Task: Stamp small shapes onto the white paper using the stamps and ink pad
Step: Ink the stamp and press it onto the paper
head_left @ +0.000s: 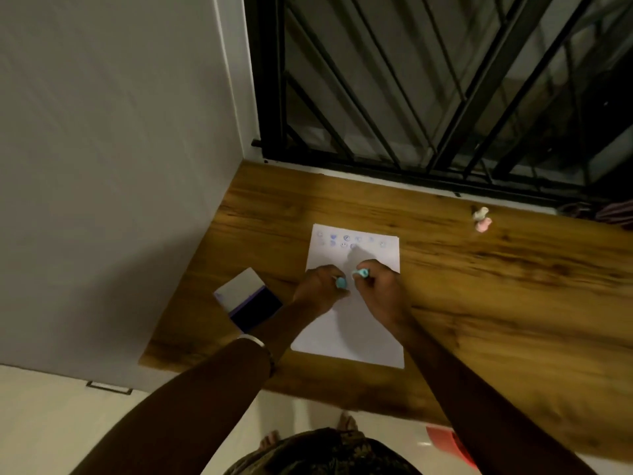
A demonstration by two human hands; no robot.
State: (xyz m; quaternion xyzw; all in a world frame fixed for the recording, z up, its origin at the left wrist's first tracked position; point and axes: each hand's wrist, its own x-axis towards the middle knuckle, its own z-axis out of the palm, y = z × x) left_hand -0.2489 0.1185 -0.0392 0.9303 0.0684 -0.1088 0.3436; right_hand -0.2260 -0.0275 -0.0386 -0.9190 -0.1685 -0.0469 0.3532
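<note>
A white paper [356, 330] lies on the wooden table [479, 286], with several faint blue stamped shapes along its far edge. Both hands hover over the middle of the sheet, close together. My left hand [318, 286] is closed around a small light-blue piece [341, 282], either a stamp or its cap. My right hand [380, 286] grips another light-blue stamp piece [362, 271]. The ink pad [255, 308], dark blue in an open white and purple case, sits on the table left of the paper, beside my left wrist.
Two small stamps, one white [480, 212] and one pink [483, 225], lie at the far right of the table. A grey wall bounds the table on the left and a black window grille [411, 97] at the back. A red object [448, 443] lies on the floor.
</note>
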